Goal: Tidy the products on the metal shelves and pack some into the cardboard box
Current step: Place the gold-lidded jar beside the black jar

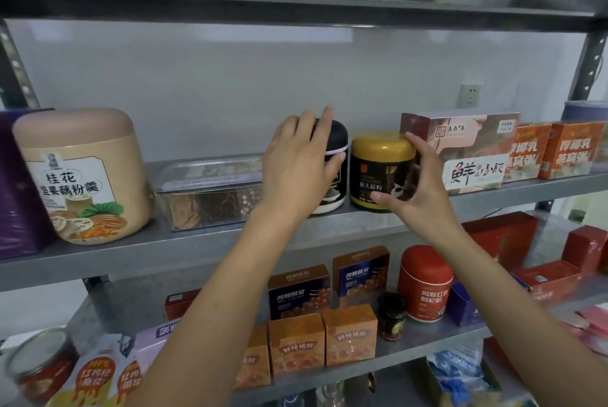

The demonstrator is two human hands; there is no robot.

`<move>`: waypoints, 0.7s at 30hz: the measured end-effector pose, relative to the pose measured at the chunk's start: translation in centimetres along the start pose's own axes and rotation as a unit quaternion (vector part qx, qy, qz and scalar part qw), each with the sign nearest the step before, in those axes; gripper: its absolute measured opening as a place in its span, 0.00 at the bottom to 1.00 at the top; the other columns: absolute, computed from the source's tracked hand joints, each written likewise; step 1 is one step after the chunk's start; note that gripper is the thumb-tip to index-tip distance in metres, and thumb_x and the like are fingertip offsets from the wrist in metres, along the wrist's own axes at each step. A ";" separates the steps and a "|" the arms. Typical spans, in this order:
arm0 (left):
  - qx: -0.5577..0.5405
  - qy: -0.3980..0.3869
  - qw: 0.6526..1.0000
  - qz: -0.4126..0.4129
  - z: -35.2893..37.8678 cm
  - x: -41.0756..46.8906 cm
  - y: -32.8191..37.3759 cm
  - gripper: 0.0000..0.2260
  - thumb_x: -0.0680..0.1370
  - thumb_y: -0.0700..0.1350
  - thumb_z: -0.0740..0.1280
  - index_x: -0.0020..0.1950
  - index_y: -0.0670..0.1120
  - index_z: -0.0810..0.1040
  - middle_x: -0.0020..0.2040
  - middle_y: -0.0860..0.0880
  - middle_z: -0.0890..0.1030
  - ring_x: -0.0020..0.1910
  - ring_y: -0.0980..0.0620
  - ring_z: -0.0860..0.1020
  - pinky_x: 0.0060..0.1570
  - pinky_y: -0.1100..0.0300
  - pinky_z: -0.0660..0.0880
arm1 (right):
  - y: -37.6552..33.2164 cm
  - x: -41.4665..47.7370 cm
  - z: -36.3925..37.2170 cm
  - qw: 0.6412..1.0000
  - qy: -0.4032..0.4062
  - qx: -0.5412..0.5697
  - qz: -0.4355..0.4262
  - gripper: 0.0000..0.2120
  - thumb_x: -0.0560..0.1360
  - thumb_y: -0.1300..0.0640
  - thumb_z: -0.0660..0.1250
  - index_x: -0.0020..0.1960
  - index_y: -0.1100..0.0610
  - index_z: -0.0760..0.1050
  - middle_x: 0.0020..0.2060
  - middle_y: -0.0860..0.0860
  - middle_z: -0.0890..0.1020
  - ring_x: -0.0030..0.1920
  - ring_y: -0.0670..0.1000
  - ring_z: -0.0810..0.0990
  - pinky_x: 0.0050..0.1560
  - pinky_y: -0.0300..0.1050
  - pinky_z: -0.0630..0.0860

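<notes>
left grip [296, 163] wraps black jar [336, 138] | right grip [418, 189] holds gold jar [378, 160] | both jars upright, side by side on shelf [197, 242], black one left

**White wall behind grey metal racking**

Plain white wall [230, 84] fills the back, 12 o'clock. White wall socket [469, 95] on it at 2 o'clock. Grey metal shelves [348, 225] span the frame. Top board [296, 5] crosses 12 o'clock, with a shiny strip of blurred reflections above it. Middle board [164, 252] runs from 9 to 3 o'clock. Lower board [411, 352] is at 5 o'clock. Perforated uprights stand at 10 o'clock [14, 71] and 2 o'clock [589, 68]. Light soft, even.
</notes>
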State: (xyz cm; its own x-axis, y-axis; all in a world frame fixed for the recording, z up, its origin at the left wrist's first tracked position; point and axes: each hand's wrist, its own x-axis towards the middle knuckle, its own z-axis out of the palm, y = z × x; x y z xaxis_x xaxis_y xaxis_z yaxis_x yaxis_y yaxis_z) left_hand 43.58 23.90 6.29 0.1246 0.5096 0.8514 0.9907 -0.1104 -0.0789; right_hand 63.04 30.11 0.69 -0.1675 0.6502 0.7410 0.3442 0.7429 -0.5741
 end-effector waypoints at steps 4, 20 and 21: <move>0.028 0.006 1.000 -0.003 0.7 0.3 0.2 0.23 0.75 0.53 0.69 0.65 0.42 0.75 0.56 0.41 0.75 0.55 0.40 0.73 0.56 0.48 0.73 | -0.3 1.1 0.5 0.994 0.008 -0.107 -0.037 0.47 0.64 0.60 0.79 0.75 0.59 0.56 0.76 0.54 0.55 0.76 0.51 0.54 0.73 0.44 0.56; 0.008 0.070 0.997 -0.007 3.1 0.4 0.4 0.18 0.72 0.50 0.65 0.58 0.41 0.75 0.53 0.41 0.77 0.53 0.40 0.74 0.62 0.44 0.68 | 0.0 1.9 0.8 0.977 -0.009 -0.201 -0.068 0.45 0.65 0.57 0.79 0.75 0.53 0.59 0.75 0.55 0.59 0.74 0.56 0.60 0.69 0.50 0.64; 0.008 0.071 0.997 -0.005 3.1 0.4 0.4 0.18 0.72 0.50 0.65 0.58 0.41 0.75 0.53 0.41 0.77 0.53 0.40 0.74 0.62 0.44 0.68 | 0.0 1.9 0.9 0.973 -0.006 -0.218 -0.069 0.45 0.65 0.56 0.79 0.75 0.53 0.59 0.75 0.56 0.59 0.75 0.57 0.58 0.71 0.55 0.62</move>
State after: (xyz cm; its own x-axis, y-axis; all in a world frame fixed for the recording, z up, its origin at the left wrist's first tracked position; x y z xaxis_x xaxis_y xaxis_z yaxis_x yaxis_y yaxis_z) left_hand 44.21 26.74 4.99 0.1061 0.3842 0.9171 0.9929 -0.0908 -0.0768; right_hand 61.88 31.49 1.78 -0.2506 0.5531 0.7945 0.6768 0.6869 -0.2648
